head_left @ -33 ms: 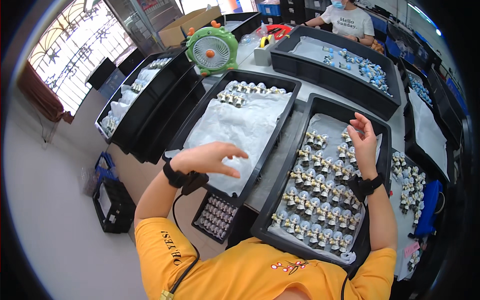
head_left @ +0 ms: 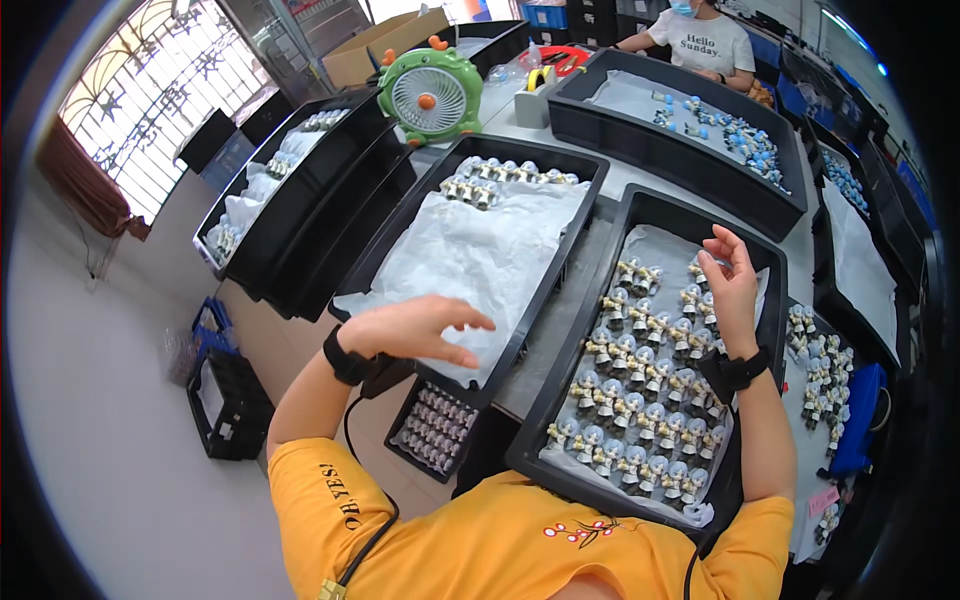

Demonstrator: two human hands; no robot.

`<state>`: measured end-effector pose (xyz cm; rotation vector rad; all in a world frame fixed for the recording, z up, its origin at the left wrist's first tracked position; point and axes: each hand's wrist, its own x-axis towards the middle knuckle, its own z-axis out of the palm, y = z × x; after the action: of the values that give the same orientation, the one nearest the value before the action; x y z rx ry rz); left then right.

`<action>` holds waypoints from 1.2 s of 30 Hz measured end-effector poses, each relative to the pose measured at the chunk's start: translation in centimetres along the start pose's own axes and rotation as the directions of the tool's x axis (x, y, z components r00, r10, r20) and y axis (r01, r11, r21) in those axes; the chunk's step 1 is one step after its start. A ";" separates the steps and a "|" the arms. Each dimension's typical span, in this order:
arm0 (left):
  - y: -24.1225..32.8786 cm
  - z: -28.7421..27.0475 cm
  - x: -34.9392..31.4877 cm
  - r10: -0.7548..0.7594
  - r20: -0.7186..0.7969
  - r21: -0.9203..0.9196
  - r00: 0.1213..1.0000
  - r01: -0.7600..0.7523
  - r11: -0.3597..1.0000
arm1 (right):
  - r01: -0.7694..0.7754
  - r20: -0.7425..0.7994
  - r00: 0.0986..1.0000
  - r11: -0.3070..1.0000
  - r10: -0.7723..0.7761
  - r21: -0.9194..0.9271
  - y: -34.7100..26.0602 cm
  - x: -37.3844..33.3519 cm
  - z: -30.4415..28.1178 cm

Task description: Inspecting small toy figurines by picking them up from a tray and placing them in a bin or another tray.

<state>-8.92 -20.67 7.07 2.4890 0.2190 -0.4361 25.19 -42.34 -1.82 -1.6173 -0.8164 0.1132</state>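
Observation:
My left hand (head_left: 425, 330) hovers over the near end of the left black tray (head_left: 598, 180), fingers spread, nothing in it. White sheeting (head_left: 480, 245) lines this tray, with small pale-haired figurines (head_left: 470, 190) grouped at its far end. My right hand (head_left: 732, 290) is above the far right part of the right black tray (head_left: 530, 445), fingers curved, thumb apart, holding nothing that I can see. Rows of similar figurines (head_left: 640, 410), with white and gold parts, stand in this tray on white sheeting. My right hand and wrist hide some of them.
A green fan (head_left: 428, 95) and a tape dispenser (head_left: 535, 98) stand beyond the trays. A large black tray (head_left: 660, 140) holds blue-topped pieces, with a person (head_left: 705, 45) behind it. Stacked trays (head_left: 310, 220) rise at left. More figurines (head_left: 825, 375) and a blue pouch (head_left: 858, 418) lie at right.
My left hand has come slightly nearer to me over the left tray. My right hand stays in nearly the same place. The whole view has shifted a little.

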 end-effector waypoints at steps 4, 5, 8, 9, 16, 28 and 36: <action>0.1 4.3 -3.1 -0.075 0.046 -0.093 0.996 0.079 0.993 | 0.017 0.044 0.999 1.000 -0.016 -0.012 0.3 -0.2 0.8; 0.1 4.7 -3.3 -0.076 0.040 -0.084 0.996 0.079 0.993 | 0.022 0.053 0.998 1.000 -0.021 -0.020 0.4 -0.2 0.8; -0.2 5.3 -3.5 -0.074 -0.016 -0.057 0.997 0.073 0.996 | 0.026 0.064 0.998 0.999 -0.024 -0.042 0.9 -0.4 0.8; -0.2 5.2 -3.6 -0.084 -0.028 -0.046 0.996 0.083 0.995 | 0.023 0.066 0.998 0.999 -0.020 -0.048 1.0 -0.5 0.8; -0.8 4.8 -3.5 -0.078 -0.167 -0.062 0.983 0.069 0.996 | 0.036 0.075 0.997 0.996 -0.030 -0.076 1.3 -0.6 0.6; -1.4 4.5 -3.7 0.047 -0.178 -0.034 0.983 -0.054 0.998 | 0.021 0.129 0.992 0.996 -0.009 -0.087 0.4 -1.0 1.0; -1.6 2.1 -1.5 -0.002 0.057 -0.109 0.998 0.008 0.994 | 0.052 0.181 0.983 0.995 -0.036 -0.082 0.5 -1.2 1.2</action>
<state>-11.25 -20.75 5.11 2.3663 0.2209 -0.4829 23.86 -41.99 -2.98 -1.6867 -1.0070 0.1968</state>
